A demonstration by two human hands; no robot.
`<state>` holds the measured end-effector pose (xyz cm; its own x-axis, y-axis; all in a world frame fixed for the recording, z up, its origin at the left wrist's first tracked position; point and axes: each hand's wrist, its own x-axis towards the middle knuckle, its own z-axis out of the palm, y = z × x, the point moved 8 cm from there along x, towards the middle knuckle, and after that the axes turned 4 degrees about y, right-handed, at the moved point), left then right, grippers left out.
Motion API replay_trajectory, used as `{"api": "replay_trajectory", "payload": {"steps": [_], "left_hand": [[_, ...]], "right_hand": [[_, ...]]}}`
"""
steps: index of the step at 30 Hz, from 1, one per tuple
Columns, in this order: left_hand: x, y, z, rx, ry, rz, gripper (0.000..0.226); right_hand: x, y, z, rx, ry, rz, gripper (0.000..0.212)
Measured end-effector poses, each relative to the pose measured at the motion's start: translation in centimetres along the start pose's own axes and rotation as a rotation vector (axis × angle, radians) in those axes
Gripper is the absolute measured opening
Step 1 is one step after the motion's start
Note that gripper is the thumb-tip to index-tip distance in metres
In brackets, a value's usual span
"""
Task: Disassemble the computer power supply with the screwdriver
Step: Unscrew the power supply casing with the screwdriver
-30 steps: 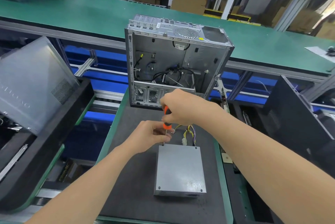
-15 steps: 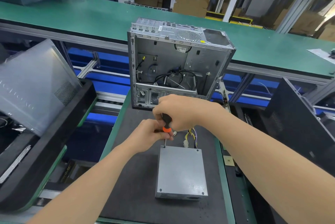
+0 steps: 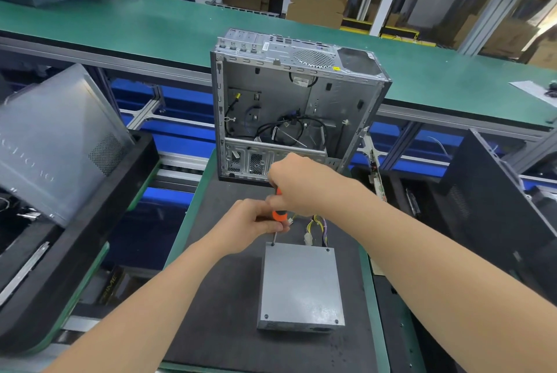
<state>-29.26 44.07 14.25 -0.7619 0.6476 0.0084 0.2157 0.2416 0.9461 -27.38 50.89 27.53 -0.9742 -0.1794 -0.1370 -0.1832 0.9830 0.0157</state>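
The grey power supply (image 3: 300,286) lies flat on the dark mat (image 3: 229,297), its yellow and purple wires (image 3: 316,229) trailing off the far end. An orange and black screwdriver (image 3: 278,215) stands almost upright with its tip on the screw at the box's far left corner. My right hand (image 3: 297,187) grips the handle from above. My left hand (image 3: 251,223) pinches the lower handle and shaft just above the tip. Three more screws show at the other corners of the lid.
An open, gutted computer case (image 3: 289,107) stands upright at the mat's far end, close behind my hands. A grey side panel (image 3: 51,137) leans in a black bin at left. A dark case (image 3: 494,200) sits at right. A green conveyor (image 3: 180,31) runs across behind.
Both hands stay on the screwdriver at the same corner screw. My right hand has shifted its grip round the handle, as in turning. The camera has tipped slightly.
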Motion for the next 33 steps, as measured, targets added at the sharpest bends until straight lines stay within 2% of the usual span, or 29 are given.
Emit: {"api": "replay_trajectory", "payload": {"steps": [3, 9, 16, 18, 20, 22, 26, 31, 33], "left_hand": [[-0.1, 0.0, 0.2, -0.001, -0.018, 0.005, 0.021], [-0.3, -0.1, 0.4, -0.011, -0.006, -0.01, 0.028], [-0.3, 0.4, 0.4, 0.047, 0.055, 0.029, 0.031], [-0.3, 0.4, 0.4, 0.077, 0.055, 0.03, 0.025], [-0.2, 0.3, 0.4, 0.113, 0.047, 0.028, 0.022], [-0.1, 0.2, 0.5, 0.119, 0.032, 0.023, 0.023], [0.0, -0.3, 0.5, 0.068, 0.01, 0.017, 0.018], [-0.1, -0.7, 0.7, -0.033, -0.005, -0.011, 0.021], [-0.2, -0.7, 0.8, -0.061, -0.016, -0.013, 0.021]], "right_hand": [[-0.3, -0.7, -0.2, 0.028, -0.067, -0.141, 0.012], [-0.5, -1.0, -0.1, 0.002, -0.098, -0.263, 0.02], [-0.6, -0.9, -0.4, 0.031, -0.086, -0.306, 0.011], [-0.4, -0.2, -1.4, 0.016, 0.016, -0.208, 0.029], [-0.2, 1.2, -2.0, -0.117, 0.122, -0.021, 0.052], [-0.2, 1.9, -1.2, -0.149, 0.083, 0.122, 0.063], [0.2, 2.1, 0.5, 0.082, -0.022, 0.154, 0.048], [0.3, 1.0, 0.1, 0.037, -0.021, -0.049, 0.019], [0.1, 0.5, 0.1, 0.064, -0.052, -0.12, 0.013]]}}
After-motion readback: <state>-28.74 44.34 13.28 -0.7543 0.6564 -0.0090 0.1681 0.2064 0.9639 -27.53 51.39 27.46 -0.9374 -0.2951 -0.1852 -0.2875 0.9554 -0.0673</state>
